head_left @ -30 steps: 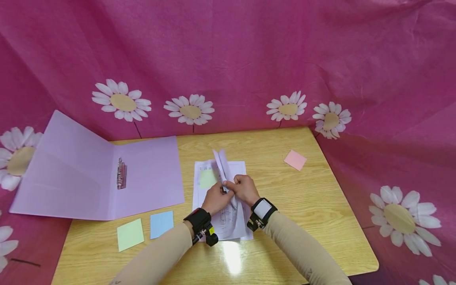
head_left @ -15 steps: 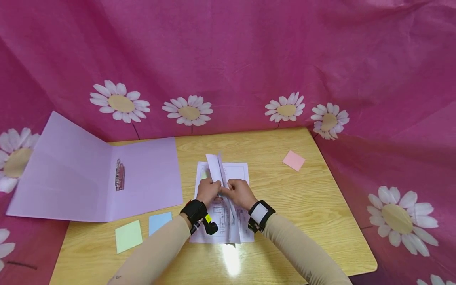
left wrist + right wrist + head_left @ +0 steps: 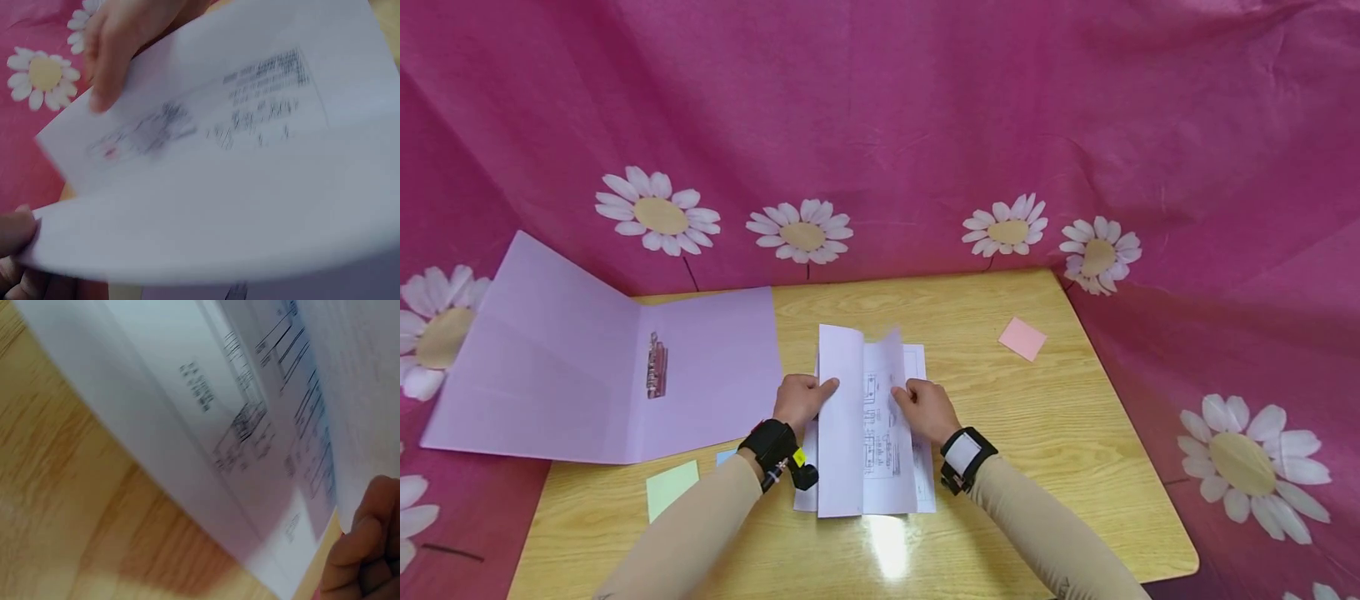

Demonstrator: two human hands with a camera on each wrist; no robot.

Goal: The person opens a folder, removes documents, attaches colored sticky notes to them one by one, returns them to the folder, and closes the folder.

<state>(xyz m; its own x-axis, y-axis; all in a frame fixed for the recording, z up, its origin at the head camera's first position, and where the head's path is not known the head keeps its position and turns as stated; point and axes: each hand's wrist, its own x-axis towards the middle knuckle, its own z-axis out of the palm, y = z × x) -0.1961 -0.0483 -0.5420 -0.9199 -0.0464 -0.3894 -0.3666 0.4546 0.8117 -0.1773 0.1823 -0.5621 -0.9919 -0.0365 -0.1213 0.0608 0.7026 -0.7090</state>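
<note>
Several white paper sheets (image 3: 880, 433) with printed line diagrams lie and stand in a stack at the middle of the table. My left hand (image 3: 803, 398) pinches the left edge of a lifted, turned sheet (image 3: 841, 425), whose visible side is blank. The right hand (image 3: 928, 408) holds another raised sheet (image 3: 887, 417) by its right edge, thumb on the printed face. In the left wrist view that printed sheet (image 3: 262, 106) looks blurred, and a blank sheet bows across the front. Under the raised sheets, a bottom page (image 3: 206, 412) rests on the wood.
An open lilac ring binder (image 3: 715, 367) with a metal clip (image 3: 657, 367) lies at the left, its cover raised. Near the left forearm are a green sticky note (image 3: 670, 490) and a mostly covered blue one (image 3: 725, 457). A pink note (image 3: 1022, 338) lies at the right.
Both hands have moved apart, the left one leftward and the right one slightly rightward. The raised sheets, close together before, now spread open between them, showing a printed page.
</note>
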